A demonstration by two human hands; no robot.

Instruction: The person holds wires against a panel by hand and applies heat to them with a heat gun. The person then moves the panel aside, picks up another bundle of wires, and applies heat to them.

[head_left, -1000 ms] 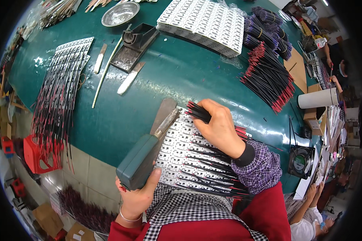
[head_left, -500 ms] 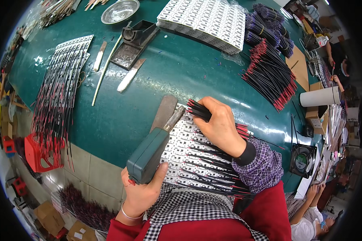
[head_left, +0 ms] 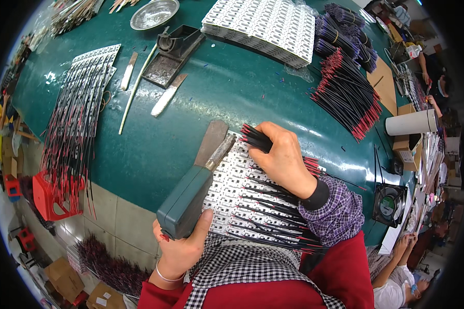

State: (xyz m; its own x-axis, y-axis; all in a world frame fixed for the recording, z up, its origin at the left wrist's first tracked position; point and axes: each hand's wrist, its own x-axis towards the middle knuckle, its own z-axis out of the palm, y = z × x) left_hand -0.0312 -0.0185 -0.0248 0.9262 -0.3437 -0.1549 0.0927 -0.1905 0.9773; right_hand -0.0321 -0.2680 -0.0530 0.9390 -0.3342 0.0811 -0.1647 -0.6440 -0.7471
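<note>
My left hand (head_left: 183, 250) is closed around a dark green handheld tool (head_left: 184, 201) with a blunt metal tip, which looks like a soldering gun. Its tip lies at the upper left edge of a white sheet of small circuit boards (head_left: 224, 180). My right hand (head_left: 283, 159) grips a bundle of black wires with red ends (head_left: 257, 138) over the sheet's upper part. Rows of similar wires (head_left: 268, 219) run across the sheet toward the right. A flat brown-grey plate (head_left: 211, 136) sticks out beyond the tool tip.
Past my hands are a stack of white board sheets (head_left: 260, 23), a pile of black wires (head_left: 345, 95) and purple wire bundles (head_left: 337, 36). Wired sheets (head_left: 80, 98) overhang the table's left edge. A black metal holder (head_left: 172, 56) and a small fan (head_left: 389, 205) stand on the green table (head_left: 139, 154).
The tool in my left hand has drawn back slightly down and to the left. My right hand stays almost in place with its wire bundle.
</note>
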